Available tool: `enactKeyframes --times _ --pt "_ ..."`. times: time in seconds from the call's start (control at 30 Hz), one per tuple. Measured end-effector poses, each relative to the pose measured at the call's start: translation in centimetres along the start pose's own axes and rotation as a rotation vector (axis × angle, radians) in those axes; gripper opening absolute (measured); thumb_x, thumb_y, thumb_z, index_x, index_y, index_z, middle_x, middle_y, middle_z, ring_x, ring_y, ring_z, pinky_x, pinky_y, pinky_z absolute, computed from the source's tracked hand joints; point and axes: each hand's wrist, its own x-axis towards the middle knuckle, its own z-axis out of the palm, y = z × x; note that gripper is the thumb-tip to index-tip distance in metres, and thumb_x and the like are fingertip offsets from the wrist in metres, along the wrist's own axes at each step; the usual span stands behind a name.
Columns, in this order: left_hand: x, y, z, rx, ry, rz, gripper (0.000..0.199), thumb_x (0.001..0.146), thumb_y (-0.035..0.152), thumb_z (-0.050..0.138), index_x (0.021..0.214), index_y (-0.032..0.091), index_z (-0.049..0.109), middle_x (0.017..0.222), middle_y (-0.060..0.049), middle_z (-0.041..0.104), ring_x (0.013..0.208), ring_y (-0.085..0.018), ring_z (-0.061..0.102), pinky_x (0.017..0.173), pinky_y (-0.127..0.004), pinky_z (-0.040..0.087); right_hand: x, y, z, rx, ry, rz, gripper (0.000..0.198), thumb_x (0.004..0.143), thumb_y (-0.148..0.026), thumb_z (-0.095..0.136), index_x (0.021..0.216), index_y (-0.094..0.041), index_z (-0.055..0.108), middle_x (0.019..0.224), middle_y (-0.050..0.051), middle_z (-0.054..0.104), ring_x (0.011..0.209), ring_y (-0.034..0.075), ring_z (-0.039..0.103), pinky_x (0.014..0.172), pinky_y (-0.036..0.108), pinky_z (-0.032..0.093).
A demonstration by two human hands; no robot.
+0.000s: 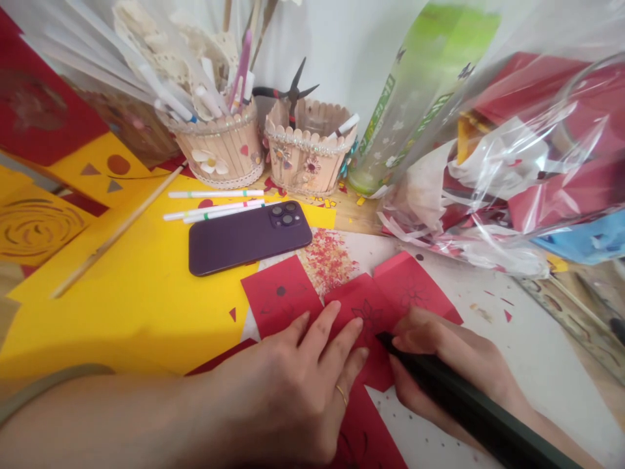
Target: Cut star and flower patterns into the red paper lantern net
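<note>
My left hand (293,374) lies palm down with its fingers spread over a red paper piece (351,299), pressing on it. A flower outline is drawn in dark lines on that piece, beside my fingertips. My right hand (454,345) is closed around a thick black pen-shaped tool (439,384). The tool's tapered tip touches or hovers just over the red paper, below the flower; I cannot tell which. To the upper right is another red paper section (413,286) with a fainter flower drawing. A red square (280,293) with dark marks lies left of my fingers.
A purple phone (234,238) rests on yellow paper (146,293), near several white sticks (215,194). Behind stand two decorated stick cups (224,153), one holding pliers (293,91), and a green-topped bottle (424,85). A clear plastic bag (527,163) of paper scraps fills the right.
</note>
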Motion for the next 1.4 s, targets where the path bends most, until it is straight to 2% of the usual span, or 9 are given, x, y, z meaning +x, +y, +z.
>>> enactKeyframes --times 0.47,0.63,0.73,0.8,0.9,1.0,1.17,1.27,1.4 --pt "0.1 0.0 -0.6 0.017 -0.069 0.001 0.036 0.092 0.014 0.037 0.119 0.008 0.061 0.124 -0.017 0.058 0.112 -0.035 0.057 0.078 -0.040 0.057 0.0 -0.2 -0.3 0.010 -0.030 0.028 0.029 0.074 -0.004 0.051 0.086 -0.028 0.038 0.063 -0.003 0.050 0.047 0.012 0.049 0.039 0.025 0.041" --pt "-0.1 0.1 0.0 0.001 -0.042 -0.018 0.035 0.091 0.014 0.039 0.117 0.008 0.061 0.123 -0.017 0.059 0.112 -0.036 0.058 0.076 -0.041 0.057 0.2 -0.1 -0.3 0.004 -0.022 0.022 0.028 0.073 -0.005 0.053 0.085 -0.027 0.040 0.065 -0.003 0.054 0.050 0.012 0.054 0.043 0.023 0.046" --pt "-0.2 0.4 0.7 -0.030 0.052 -0.064 0.033 0.090 0.012 0.039 0.112 0.007 0.064 0.118 -0.018 0.062 0.107 -0.036 0.060 0.073 -0.042 0.057 0.1 -0.2 -0.6 0.072 0.048 0.122 0.021 0.076 -0.011 0.055 0.083 -0.027 0.045 0.066 -0.004 0.058 0.051 0.011 0.058 0.045 0.021 0.048" --pt "-0.2 0.7 1.0 -0.043 0.085 -0.091 0.031 0.090 0.013 0.041 0.110 0.006 0.064 0.117 -0.018 0.063 0.106 -0.037 0.061 0.073 -0.043 0.057 -0.1 -0.2 -1.1 0.115 0.127 0.262 0.013 0.078 -0.019 0.058 0.083 -0.027 0.049 0.072 -0.003 0.063 0.063 0.014 0.065 0.056 0.022 0.053" --pt "-0.1 1.0 1.0 -0.052 0.059 -0.107 0.033 0.094 0.027 0.044 0.114 0.008 0.062 0.117 -0.019 0.063 0.107 -0.038 0.060 0.075 -0.045 0.056 -0.1 0.2 -1.8 0.106 0.204 0.422 0.008 0.078 -0.027 0.061 0.083 -0.027 0.054 0.080 -0.001 0.067 0.086 0.019 0.067 0.073 0.028 0.053" --pt "-0.2 0.9 0.6 -0.065 0.017 -0.110 0.041 0.094 0.042 0.046 0.119 0.013 0.060 0.119 -0.018 0.061 0.109 -0.038 0.059 0.076 -0.046 0.055 0.3 0.9 -2.4 0.142 0.132 0.458 0.007 0.078 -0.029 0.062 0.079 -0.026 0.055 0.073 -0.002 0.064 0.072 0.017 0.064 0.062 0.026 0.050" --pt "-0.3 -0.3 -0.9 -0.033 -0.083 -0.080 0.027 0.088 0.030 0.056 0.110 0.017 0.066 0.117 -0.018 0.062 0.108 -0.036 0.061 0.074 -0.044 0.055 0.2 0.3 -2.4 0.246 0.045 0.502 0.012 0.080 -0.034 0.059 0.075 -0.023 0.055 0.067 -0.002 0.061 0.059 0.014 0.058 0.053 0.024 0.048" --pt "-0.3 -0.3 -1.9 0.021 -0.088 -0.042 0.024 0.081 0.026 0.062 0.099 0.012 0.070 0.110 -0.023 0.064 0.103 -0.037 0.063 0.073 -0.046 0.055 -0.8 -1.3 -2.3 0.276 -0.016 0.512 0.012 0.082 -0.035 0.057 0.079 -0.024 0.054 0.073 -0.001 0.064 0.062 0.016 0.062 0.052 0.025 0.051" --pt "-0.6 1.3 -1.8 0.105 -0.055 -0.021 0.030 0.077 0.022 0.059 0.097 0.002 0.069 0.104 -0.025 0.066 0.095 -0.038 0.066 0.064 -0.041 0.058 -1.3 -2.9 -3.0 0.242 -0.174 0.406 0.003 0.083 -0.026 0.056 0.083 -0.027 0.054 0.068 -0.003 0.065 0.056 0.014 0.062 0.046 0.023 0.052"
